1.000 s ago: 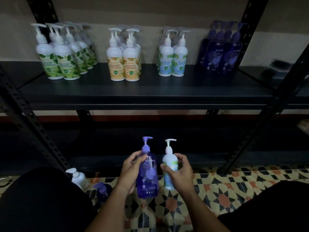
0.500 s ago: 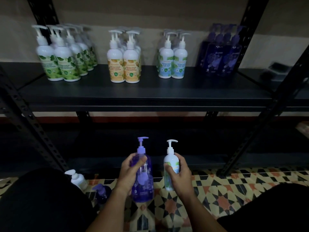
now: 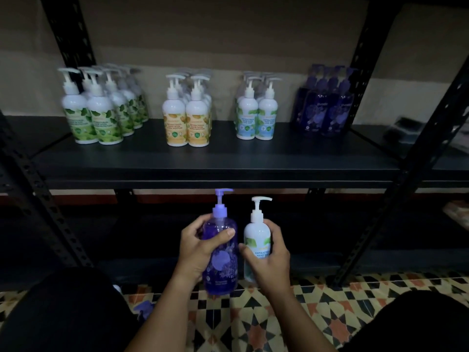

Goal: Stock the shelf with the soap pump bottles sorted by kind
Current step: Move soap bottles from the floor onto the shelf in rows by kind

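My left hand (image 3: 196, 252) grips a clear purple pump bottle (image 3: 223, 260), held upright below the shelf's front edge. Right beside it, my right hand (image 3: 270, 260) grips a white pump bottle with a blue-green label (image 3: 256, 237). On the dark shelf (image 3: 228, 161) stand four groups: white bottles with green labels (image 3: 101, 115) at the left, orange-labelled ones (image 3: 187, 118), blue-labelled ones (image 3: 256, 115), and purple bottles (image 3: 324, 107) at the right.
Black perforated uprights (image 3: 416, 158) frame the shelf on both sides. A lower shelf (image 3: 152, 240) lies dark behind my hands. A purple pump (image 3: 143, 308) shows on the patterned tile floor (image 3: 253, 323) by my left knee. My dark-clothed knees fill both lower corners.
Both hands have risen with their bottles toward the shelf's front edge. The white bottle seen on the floor at the left is now almost hidden behind my left knee.
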